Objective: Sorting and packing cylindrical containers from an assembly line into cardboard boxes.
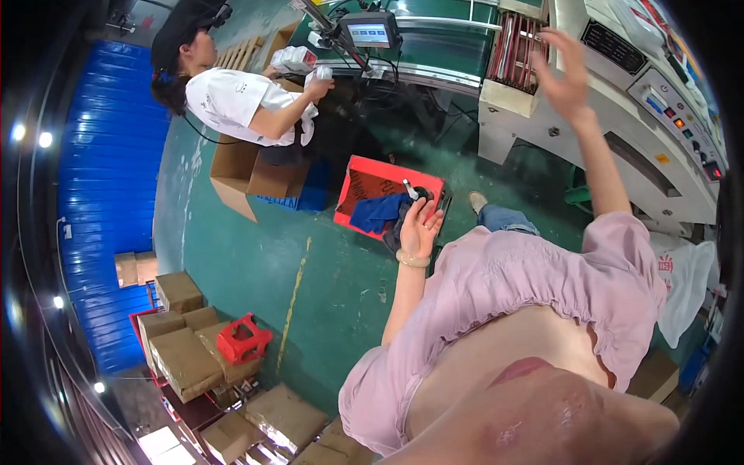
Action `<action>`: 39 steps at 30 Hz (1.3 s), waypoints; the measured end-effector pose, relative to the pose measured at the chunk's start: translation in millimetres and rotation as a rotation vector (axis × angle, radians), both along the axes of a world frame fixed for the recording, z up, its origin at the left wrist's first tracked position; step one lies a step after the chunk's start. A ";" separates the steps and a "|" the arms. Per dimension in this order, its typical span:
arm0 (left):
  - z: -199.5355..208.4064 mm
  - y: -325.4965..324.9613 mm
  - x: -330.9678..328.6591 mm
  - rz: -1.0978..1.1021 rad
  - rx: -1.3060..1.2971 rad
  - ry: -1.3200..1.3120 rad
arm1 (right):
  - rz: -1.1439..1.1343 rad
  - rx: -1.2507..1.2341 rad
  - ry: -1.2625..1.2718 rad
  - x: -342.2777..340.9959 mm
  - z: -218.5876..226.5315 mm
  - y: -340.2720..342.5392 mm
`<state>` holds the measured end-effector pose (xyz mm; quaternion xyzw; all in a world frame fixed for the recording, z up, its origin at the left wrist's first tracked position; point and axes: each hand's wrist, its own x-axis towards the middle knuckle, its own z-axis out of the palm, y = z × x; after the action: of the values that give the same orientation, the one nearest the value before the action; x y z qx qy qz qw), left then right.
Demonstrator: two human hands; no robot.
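My right hand [564, 77] is raised at the right, fingers spread and nothing in them. It hovers beside the rollers [514, 50], a row of reddish rods at the end of the pale machine [577, 128]; I cannot tell whether it touches them. Lower down, my left hand [421, 231] is turned palm up with loosely bent fingers and holds nothing. Just beyond it sits a red crate [387, 166] with brown cardboard, a blue cloth [376, 213] and dark items inside. A small black and white object [411, 189] shows near my left fingertips.
A co-worker [240, 101] in a white shirt holds white packs by the green conveyor [442, 46]. A screen [369, 32] stands over it. An open carton [236, 178] is behind them. Stacked cartons [186, 353] and a red stool [244, 339] stand at lower left.
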<state>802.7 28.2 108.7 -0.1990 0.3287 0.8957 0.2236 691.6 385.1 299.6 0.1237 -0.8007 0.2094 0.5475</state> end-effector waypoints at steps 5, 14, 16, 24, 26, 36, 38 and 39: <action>18.8 5.7 -29.7 -0.005 -0.143 0.068 | 0.164 -0.367 -0.330 -84.7 -98.7 -36.4; 44.0 -22.9 -178.9 0.188 -0.628 0.054 | 0.265 -0.697 -0.689 -322.6 -206.1 -42.4; 61.3 -10.3 -232.2 0.247 -0.669 0.103 | 0.287 -0.674 -0.711 -372.5 -210.5 -44.7; 114.4 31.9 -360.7 0.393 -0.751 0.242 | 0.354 -0.442 -0.736 -468.9 -203.8 -67.2; 127.5 35.3 -380.5 0.448 -0.746 0.269 | 0.354 -0.359 -0.679 -476.5 -195.3 -71.6; 133.9 29.0 -417.9 0.568 -0.714 0.274 | 0.369 -0.252 -0.746 -492.2 -203.5 -74.5; 131.1 28.6 -411.9 0.592 -0.707 0.254 | 0.391 -0.256 -0.754 -492.4 -204.1 -75.7; 129.7 27.9 -409.0 0.592 -0.693 0.236 | 0.387 -0.265 -0.764 -491.8 -203.6 -75.9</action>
<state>393.6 56.1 238.4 -0.2438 0.5608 0.7749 -0.1599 199.8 309.2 96.0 0.1136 -0.8738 0.4395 0.1744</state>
